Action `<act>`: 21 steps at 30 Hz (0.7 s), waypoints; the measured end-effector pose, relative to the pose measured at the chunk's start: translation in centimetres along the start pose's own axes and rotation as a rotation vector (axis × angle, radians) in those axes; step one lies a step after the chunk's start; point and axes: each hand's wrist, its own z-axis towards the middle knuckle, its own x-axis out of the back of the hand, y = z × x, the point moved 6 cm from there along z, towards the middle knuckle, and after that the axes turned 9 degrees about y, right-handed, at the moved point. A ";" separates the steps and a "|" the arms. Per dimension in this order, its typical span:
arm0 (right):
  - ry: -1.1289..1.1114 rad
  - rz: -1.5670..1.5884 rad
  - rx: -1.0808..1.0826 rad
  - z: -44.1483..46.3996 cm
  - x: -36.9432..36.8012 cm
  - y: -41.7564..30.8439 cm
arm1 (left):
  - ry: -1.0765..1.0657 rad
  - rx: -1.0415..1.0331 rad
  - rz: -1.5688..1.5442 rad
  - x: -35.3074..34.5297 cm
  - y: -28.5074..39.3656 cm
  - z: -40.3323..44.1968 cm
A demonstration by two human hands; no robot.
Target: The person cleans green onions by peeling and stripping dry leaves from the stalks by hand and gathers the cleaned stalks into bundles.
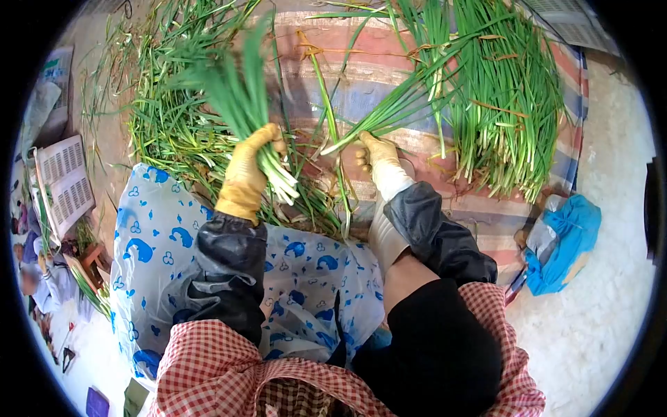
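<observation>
Stalk bunch (241,104) clenched in left hand (244,170), white ends near; right hand (381,156) pinches thinner bunch (396,104) above striped cloth (375,62). Big pile (507,104) far right, inside cloth's edge; pale floor (604,153) beyond.

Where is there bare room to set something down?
The pale floor right of the striped sheet and blue bundle looks bare. Crowded: the left heap and right pile of greens, plus loose stalks between left hand and right hand.

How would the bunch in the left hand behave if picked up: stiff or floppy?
The bunch is probably floppy on top, its leaves being long and thin. Its white ends, packed together, should feel firmer. Likely light: the left hand alone holds it.
</observation>
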 end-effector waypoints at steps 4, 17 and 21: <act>-0.067 0.068 0.227 -1.1 0.4 -2.2 | -0.044 0.008 0.132 -2.2 -1.8 1.6; -0.263 -0.087 0.459 -7.9 1.1 -11.4 | -0.239 0.147 0.310 -11.5 -1.8 1.1; -0.058 0.214 0.509 -8.6 3.0 -10.5 | -0.144 0.033 0.232 -12.1 -1.8 2.2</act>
